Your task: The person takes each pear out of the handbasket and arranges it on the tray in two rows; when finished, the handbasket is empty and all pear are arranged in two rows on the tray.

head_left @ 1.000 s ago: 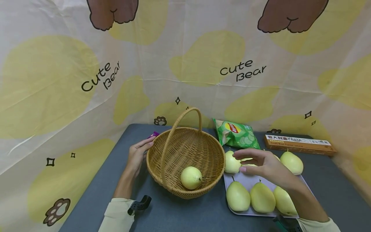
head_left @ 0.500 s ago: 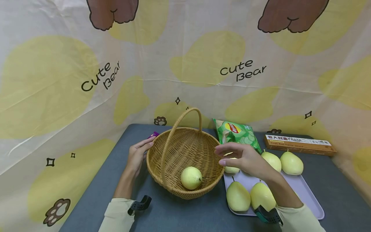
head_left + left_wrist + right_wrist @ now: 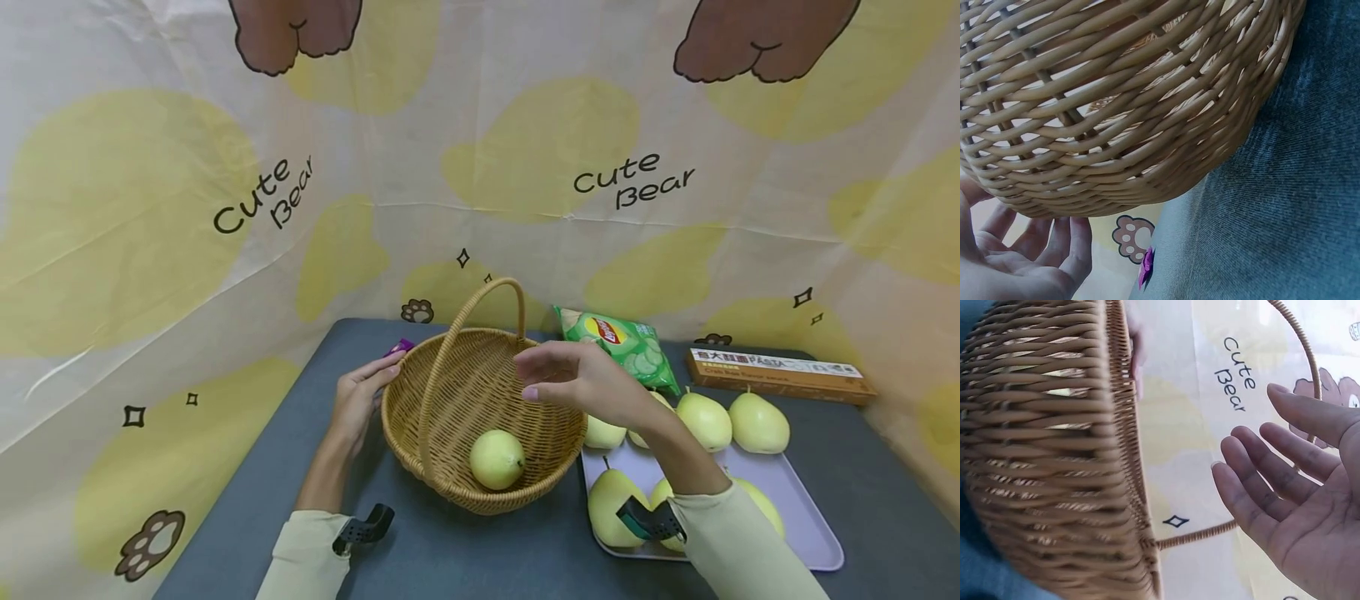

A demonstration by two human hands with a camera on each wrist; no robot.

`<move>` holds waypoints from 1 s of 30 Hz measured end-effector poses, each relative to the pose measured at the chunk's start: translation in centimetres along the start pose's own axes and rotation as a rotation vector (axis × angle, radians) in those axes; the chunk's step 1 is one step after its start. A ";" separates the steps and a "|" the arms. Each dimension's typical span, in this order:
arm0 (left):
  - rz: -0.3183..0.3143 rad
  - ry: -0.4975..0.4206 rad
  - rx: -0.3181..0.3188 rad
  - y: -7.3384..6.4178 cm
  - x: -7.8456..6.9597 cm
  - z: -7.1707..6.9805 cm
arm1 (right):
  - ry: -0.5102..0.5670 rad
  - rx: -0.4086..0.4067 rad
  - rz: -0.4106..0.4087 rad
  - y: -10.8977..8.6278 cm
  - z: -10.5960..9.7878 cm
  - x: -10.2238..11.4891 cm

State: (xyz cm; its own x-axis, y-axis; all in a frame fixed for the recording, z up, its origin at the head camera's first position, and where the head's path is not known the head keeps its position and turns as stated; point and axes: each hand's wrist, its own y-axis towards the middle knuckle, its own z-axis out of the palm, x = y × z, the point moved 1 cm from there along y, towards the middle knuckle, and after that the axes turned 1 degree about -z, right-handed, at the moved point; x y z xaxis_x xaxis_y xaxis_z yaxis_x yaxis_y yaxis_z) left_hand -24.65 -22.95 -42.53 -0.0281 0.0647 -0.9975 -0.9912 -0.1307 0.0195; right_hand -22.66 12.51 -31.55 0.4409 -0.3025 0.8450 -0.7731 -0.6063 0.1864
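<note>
A wicker basket (image 3: 480, 367) with an arched handle stands mid-table, one pale green pear (image 3: 497, 460) lying inside it. My left hand (image 3: 358, 402) holds the basket's left rim; in the left wrist view its fingertips are partly hidden by the weave. My right hand (image 3: 581, 379), fingers loosely bent and nothing in them, hovers above the basket's right side. The right wrist view shows that palm facing the basket, apart from it. On the right, a lilac tray (image 3: 806, 525) bears several pears (image 3: 703, 421), some hidden by my right arm.
A green bag of chips (image 3: 622, 346) lies behind the tray. To its right is a long brown pasta box (image 3: 780, 375). A small purple packet (image 3: 401, 347) lies behind my left fingers. A printed cloth (image 3: 480, 167) hangs behind the table.
My right hand has moved left from above the tray of pears to the basket's right side. The left hand and the basket have stayed in place.
</note>
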 end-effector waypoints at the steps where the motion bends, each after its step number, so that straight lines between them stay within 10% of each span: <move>1: 0.002 0.002 0.000 0.0 0.0 0.0 | -0.008 0.004 -0.005 0.3 0.0 0.2; 30: 0.006 0.006 0.003 -0.1 0.0 0.0 | 0.001 0.162 0.064 8.1 1.9 0.5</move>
State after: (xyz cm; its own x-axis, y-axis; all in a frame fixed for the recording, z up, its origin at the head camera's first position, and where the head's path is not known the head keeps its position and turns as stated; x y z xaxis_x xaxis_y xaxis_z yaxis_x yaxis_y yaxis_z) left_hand -24.59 -22.96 -42.49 -0.0337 0.0582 -0.9977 -0.9914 -0.1282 0.0260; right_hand -27.79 6.02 -30.59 0.3930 -0.3435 0.8530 -0.7155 -0.6969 0.0491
